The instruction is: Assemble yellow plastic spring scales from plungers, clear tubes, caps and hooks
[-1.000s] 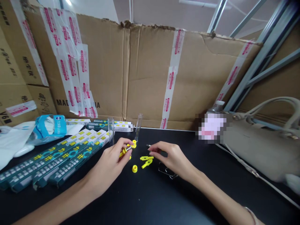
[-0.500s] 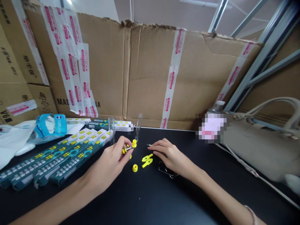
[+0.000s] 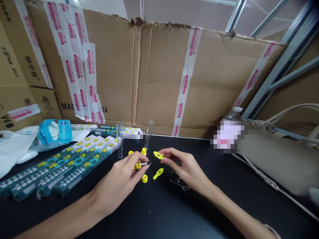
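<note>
My left hand (image 3: 124, 172) pinches a small yellow cap (image 3: 137, 165) with a silvery metal piece (image 3: 145, 163) sticking out of it to the right, its round open end facing me. Fingertips of my right hand (image 3: 180, 162) hold a flat yellow plastic piece with a slot (image 3: 158, 155), raised a little right of the metal piece and apart from it. A similar yellow slotted piece (image 3: 158, 173) lies on the black table below. Near my left hand are more yellow caps, one in front (image 3: 145, 179) and one behind (image 3: 144, 151).
Two clear tubes stand upright, one on the left (image 3: 120, 141) and one further right (image 3: 149, 134). Bent metal wire hooks (image 3: 177, 179) lie under my right hand. Several long green boxes (image 3: 74, 166) line the left, a bottle (image 3: 233, 114) and a beige bag (image 3: 281, 159) the right. Cardboard (image 3: 159, 76) walls the back.
My right hand has picked up one of the two yellow slotted pieces and raised it. My left hand has shifted slightly right, turning the metal piece's open end into view.
</note>
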`<state>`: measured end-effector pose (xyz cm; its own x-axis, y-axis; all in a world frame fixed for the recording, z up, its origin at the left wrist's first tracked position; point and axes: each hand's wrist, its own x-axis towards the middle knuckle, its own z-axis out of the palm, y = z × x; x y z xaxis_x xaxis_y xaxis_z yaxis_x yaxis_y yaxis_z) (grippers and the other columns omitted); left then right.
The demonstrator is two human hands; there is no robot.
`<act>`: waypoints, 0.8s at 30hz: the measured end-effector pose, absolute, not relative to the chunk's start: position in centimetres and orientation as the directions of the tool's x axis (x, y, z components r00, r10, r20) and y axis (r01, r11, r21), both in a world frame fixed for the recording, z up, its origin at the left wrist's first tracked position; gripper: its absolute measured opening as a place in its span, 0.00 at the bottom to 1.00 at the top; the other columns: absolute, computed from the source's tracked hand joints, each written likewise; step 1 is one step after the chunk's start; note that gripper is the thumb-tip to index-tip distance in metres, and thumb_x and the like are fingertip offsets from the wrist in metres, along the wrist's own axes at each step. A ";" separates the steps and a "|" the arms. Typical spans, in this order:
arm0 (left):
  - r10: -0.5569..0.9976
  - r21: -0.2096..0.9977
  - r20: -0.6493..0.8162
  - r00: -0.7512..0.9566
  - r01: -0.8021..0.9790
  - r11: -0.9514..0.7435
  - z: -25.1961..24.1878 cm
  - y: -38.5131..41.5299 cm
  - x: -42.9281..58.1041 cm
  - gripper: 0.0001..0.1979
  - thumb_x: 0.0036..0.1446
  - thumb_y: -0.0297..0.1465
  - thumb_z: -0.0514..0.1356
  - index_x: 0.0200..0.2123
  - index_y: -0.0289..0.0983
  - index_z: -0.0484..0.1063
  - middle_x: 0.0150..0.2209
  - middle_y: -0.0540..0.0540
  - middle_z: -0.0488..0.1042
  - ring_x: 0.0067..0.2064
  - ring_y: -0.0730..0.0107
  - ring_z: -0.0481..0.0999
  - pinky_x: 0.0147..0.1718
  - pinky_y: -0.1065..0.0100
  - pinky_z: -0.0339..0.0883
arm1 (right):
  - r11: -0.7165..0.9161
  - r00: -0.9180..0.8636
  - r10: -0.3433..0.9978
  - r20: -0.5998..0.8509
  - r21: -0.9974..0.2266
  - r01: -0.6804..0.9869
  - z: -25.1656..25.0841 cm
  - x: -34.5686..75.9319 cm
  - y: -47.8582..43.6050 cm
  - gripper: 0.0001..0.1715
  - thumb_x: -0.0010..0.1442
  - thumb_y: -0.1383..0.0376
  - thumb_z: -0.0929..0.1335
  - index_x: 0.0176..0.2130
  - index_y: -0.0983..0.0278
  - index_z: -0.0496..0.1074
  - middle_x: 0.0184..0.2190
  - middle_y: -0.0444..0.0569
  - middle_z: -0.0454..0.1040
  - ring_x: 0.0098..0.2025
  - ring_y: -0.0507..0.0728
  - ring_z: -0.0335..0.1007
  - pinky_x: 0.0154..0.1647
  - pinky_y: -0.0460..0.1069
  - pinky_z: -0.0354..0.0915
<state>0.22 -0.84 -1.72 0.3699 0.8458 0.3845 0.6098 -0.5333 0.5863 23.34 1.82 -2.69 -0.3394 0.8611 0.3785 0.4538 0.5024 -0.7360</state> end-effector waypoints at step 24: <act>0.810 0.652 0.504 0.300 0.483 -0.584 -2.0 -0.9 0.7 0.05 0.63 0.34 0.58 0.43 0.45 0.71 0.41 0.55 0.81 0.39 0.71 0.81 0.41 0.72 0.74 | 0.091 -0.345 0.923 0.173 -0.966 -0.241 -2.7 19.9 -1.1 0.16 0.60 0.54 0.71 0.39 0.64 0.70 0.23 0.43 0.75 0.25 0.51 0.70 0.29 0.47 0.64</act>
<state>0.72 -0.87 -1.97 0.2996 0.8103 0.5037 0.4830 -0.5841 0.6523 19.92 -1.12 -2.68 -0.3449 0.9226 0.1727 -0.2412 0.0907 -0.9662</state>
